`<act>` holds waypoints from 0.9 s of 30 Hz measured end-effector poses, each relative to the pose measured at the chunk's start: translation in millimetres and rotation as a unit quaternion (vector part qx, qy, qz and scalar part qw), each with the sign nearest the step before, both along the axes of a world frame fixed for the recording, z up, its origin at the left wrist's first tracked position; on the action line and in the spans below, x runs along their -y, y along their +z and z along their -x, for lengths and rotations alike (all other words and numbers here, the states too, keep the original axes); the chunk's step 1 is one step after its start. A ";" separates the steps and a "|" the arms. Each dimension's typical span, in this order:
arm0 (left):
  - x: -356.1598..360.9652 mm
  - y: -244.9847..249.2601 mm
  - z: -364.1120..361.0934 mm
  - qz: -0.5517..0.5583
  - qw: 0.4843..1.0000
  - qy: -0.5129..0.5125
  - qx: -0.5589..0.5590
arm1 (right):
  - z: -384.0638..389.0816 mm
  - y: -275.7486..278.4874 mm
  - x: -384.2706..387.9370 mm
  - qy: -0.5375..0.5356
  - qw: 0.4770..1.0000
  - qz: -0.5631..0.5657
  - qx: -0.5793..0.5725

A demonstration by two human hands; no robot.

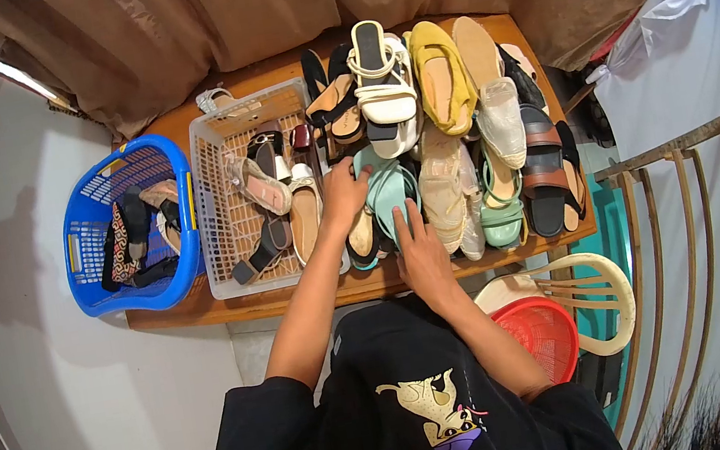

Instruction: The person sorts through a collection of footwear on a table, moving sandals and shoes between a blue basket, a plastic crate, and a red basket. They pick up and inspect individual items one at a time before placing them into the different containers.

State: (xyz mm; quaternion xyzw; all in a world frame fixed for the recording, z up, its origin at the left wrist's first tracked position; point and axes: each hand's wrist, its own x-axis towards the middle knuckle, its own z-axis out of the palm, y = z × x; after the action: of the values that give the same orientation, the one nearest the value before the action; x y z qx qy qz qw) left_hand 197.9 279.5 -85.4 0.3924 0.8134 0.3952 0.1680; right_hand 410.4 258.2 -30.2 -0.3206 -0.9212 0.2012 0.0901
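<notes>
A mint green sandal [387, 191] lies on the pile of footwear near the table's front edge. My left hand [346, 194] grips its upper left side, with fingers partly hidden by the sandal. Two outstretched fingers of my right hand [424, 257] rest on its lower end; the other fingers are partly hidden. Beneath it shows a black sandal with a tan insole [362, 236]. Just above sits a cream strappy sandal [385, 91], and to the right a clear beige shoe [444, 198].
A clear plastic basket [208, 220] with several shoes stands left of my hands. Farther left is a blue basket [88, 284] holding shoes. Yellow shoes [442, 78] and brown sandals [544, 160] lie right. A red basket [539, 333] sits on a cream chair [619, 307].
</notes>
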 end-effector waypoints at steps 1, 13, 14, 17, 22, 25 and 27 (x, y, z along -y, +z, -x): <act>0.4 -0.7 2.7 -0.025 0.998 -0.014 -0.063 | 0.5 -8.8 -0.3 -0.004 0.999 -0.031 -0.011; 52.2 36.2 -3.6 -0.082 0.988 -0.055 0.117 | 6.0 14.7 12.8 0.019 1.000 -0.016 0.020; 60.0 38.5 -3.5 -0.094 0.985 -0.055 0.131 | 5.6 10.0 14.9 0.019 1.000 -0.011 0.010; 86.4 55.4 0.6 -0.106 0.982 -0.060 0.143 | 11.7 23.2 25.3 0.007 0.999 -0.027 0.035; 147.8 58.7 35.3 -0.123 0.983 -0.006 0.133 | 39.9 49.9 50.9 -0.038 0.999 -0.010 0.027; 185.4 30.0 69.2 -0.068 0.991 0.065 0.096 | 74.1 40.7 62.6 0.003 0.996 0.006 -0.091; 206.5 3.9 97.9 -0.017 0.992 0.055 0.110 | 108.8 36.4 71.1 0.026 0.978 0.091 -0.186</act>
State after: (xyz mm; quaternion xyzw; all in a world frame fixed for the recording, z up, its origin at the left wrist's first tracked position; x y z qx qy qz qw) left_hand 100.0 73.1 -81.5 0.3039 0.8033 0.4587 0.2277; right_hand 301.6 187.1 6.2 -0.2602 -0.8745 0.3422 0.2247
